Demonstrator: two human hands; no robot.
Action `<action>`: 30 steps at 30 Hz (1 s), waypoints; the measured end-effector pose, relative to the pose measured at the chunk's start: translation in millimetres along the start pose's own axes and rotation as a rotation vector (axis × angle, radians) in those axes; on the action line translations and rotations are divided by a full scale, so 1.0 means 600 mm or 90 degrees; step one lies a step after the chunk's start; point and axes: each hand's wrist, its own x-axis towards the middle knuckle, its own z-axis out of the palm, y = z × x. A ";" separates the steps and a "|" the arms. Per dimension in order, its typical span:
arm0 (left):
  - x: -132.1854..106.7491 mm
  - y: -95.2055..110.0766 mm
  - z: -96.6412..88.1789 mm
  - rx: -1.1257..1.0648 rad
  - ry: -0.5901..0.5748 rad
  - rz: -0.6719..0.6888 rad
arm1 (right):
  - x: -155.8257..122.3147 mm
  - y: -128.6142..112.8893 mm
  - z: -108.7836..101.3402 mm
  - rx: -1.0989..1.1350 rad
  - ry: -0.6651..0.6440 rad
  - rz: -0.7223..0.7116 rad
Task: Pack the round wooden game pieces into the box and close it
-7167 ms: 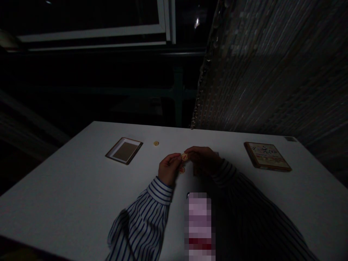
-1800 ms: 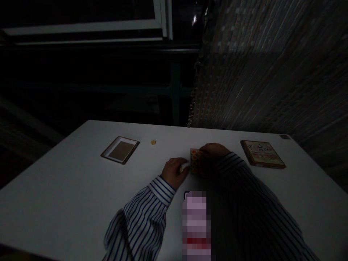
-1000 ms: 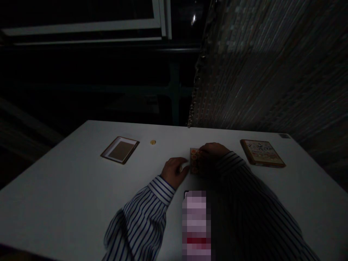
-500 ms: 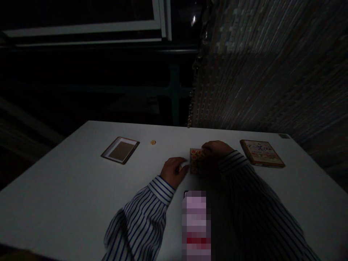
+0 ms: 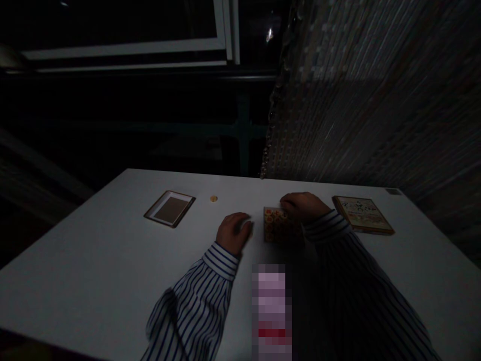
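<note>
A small tray of round orange-marked pieces point(image 5: 277, 224) lies on the white table point(image 5: 112, 271) between my hands. My right hand point(image 5: 302, 205) rests at the tray's far right corner, fingers curled against its edge. My left hand point(image 5: 233, 232) lies on the table just left of the tray, fingers curled under; whether they hold a piece is hidden. One loose round piece point(image 5: 214, 198) sits apart near the table's far edge. Both arms wear striped sleeves.
An open box half with a brown inside point(image 5: 170, 208) lies at the far left. A printed box lid point(image 5: 363, 214) lies at the far right. A beaded curtain point(image 5: 376, 90) hangs behind the table, and a dark window is at the back.
My left hand has drawn a little away from the tray's left edge. My right hand has slid toward the tray's far right corner, uncovering more of the pieces.
</note>
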 end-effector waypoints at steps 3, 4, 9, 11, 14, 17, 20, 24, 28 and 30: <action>0.004 -0.004 -0.006 -0.001 0.026 -0.015 | -0.003 -0.012 -0.007 0.021 0.032 -0.011; 0.005 -0.006 -0.008 -0.001 0.032 -0.021 | -0.004 -0.018 -0.009 0.028 0.040 -0.014; 0.009 -0.024 -0.029 0.020 0.029 -0.042 | -0.002 -0.051 -0.015 0.045 0.045 -0.044; 0.010 -0.033 -0.041 0.036 0.023 -0.036 | 0.004 -0.063 -0.014 0.044 0.041 -0.058; 0.012 -0.046 -0.059 0.074 0.024 -0.032 | 0.015 -0.081 -0.009 0.043 0.027 -0.079; 0.018 -0.064 -0.073 0.117 0.033 -0.048 | 0.031 -0.097 -0.002 0.062 0.032 -0.104; 0.027 -0.085 -0.081 0.152 0.030 -0.061 | 0.051 -0.115 0.007 0.101 0.036 -0.132; 0.044 -0.111 -0.087 0.190 0.027 -0.063 | 0.086 -0.135 0.027 0.147 0.035 -0.153; 0.061 -0.131 -0.090 0.229 0.009 -0.069 | 0.125 -0.150 0.052 0.153 0.019 -0.137; 0.069 -0.140 -0.088 0.242 0.001 -0.063 | 0.141 -0.155 0.062 0.136 0.009 -0.128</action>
